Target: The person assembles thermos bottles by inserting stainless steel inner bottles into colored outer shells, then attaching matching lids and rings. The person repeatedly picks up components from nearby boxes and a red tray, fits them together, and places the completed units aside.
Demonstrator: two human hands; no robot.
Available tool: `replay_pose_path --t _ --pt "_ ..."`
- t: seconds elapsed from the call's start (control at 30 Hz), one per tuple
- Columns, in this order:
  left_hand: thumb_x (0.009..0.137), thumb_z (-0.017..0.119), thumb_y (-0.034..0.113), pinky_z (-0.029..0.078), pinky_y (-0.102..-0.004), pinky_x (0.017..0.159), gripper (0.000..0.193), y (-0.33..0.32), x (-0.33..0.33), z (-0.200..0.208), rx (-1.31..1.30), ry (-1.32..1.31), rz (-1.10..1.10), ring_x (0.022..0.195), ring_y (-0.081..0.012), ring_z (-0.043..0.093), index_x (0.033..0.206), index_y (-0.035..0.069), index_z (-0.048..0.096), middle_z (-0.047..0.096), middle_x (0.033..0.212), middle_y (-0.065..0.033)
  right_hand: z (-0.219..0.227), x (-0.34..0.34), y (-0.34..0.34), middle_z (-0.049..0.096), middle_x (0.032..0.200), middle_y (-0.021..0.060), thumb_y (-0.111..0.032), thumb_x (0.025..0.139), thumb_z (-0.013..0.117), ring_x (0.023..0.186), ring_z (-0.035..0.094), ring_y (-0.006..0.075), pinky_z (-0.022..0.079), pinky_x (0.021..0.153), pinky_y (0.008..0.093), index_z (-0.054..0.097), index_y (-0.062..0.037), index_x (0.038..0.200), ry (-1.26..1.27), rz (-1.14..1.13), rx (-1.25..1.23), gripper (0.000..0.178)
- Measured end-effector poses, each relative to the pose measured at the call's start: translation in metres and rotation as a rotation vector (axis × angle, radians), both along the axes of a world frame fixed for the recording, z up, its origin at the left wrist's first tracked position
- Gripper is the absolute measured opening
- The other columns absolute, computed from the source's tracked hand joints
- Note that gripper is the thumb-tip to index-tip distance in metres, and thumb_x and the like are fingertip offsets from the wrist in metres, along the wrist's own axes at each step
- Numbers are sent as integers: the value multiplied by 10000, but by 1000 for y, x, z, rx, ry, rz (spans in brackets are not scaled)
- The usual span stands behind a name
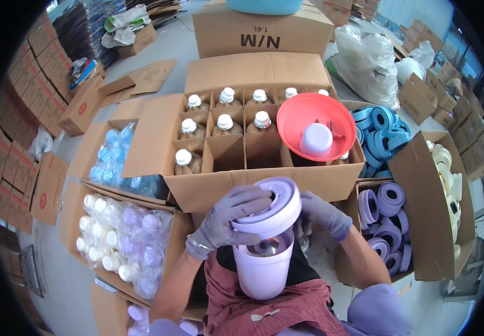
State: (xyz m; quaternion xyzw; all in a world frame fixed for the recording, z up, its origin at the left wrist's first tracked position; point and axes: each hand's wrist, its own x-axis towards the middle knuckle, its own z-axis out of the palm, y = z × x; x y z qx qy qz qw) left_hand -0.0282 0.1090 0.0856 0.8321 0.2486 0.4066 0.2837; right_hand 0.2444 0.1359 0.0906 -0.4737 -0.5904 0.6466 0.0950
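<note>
In my gloved left hand [233,215] I grip a lilac ring-shaped collar [270,207], its fingers over the top and thumb beneath. The collar is tilted above the open mouth of a lilac, bucket-like container [264,274], which is upright at my lap. Something shiny shows inside the container's mouth. My gloved right hand [324,215] is beside the collar, its fingers curled down near the container's rim. The collar partly hides those fingers, so what they hold does not show.
Ahead stands a divided carton [225,187] with several white-capped bottles. A red bowl [295,115] holding a lilac cap [316,140] rests on its right corner. Cartons of bagged caps [113,235] lie left; lilac collars [390,199] and blue handled parts [384,137] fill cartons right.
</note>
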Motion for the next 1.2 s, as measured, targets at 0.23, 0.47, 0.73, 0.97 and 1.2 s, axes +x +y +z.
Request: replay_pose_path --t 0.23,0.47,0.73,0.97,1.2 --pt "671 846 443 424 -468 1066 746 -7 -9 -32 -130 170 -247 1287 -366 505 1294 92 637 606 1346 -91 -37 -16 -44 571 1322 106 -236 1052 461 1231 512 170 381 1083 304 558 29 1323 541 -355 76 391" --pt "665 857 370 387 -469 1102 733 -26 -27 -34 -216 158 -194 1339 -350 475 1312 105 636 605 1362 -73 -46 -56 -55 613 1231 188 -109 1011 410 1165 581 289 435 1030 344 601 49 1202 313 -305 542 312" --pt "728 791 452 401 -458 1086 648 -26 -31 -30 -221 113 -127 1306 -359 508 1248 84 672 644 1307 -77 -39 -59 -47 611 1233 225 -118 978 430 1156 590 351 452 1020 373 612 41 1163 189 -182 798 304" --pt "845 678 498 363 -481 1049 621 -78 20 -8 -93 489 256 1239 -356 513 1288 72 589 576 1306 -152 -113 -48 -27 592 1310 159 -147 1010 394 1173 586 236 407 1077 327 636 35 1181 744 -87 87 347" --pt "994 473 97 464 -354 1022 261 -61 9 -31 -549 -194 258 1134 -271 626 1141 7 669 675 1180 -137 -88 -32 -35 600 1317 177 -210 1037 385 1307 509 276 357 1128 340 654 19 1181 621 -105 238 381"
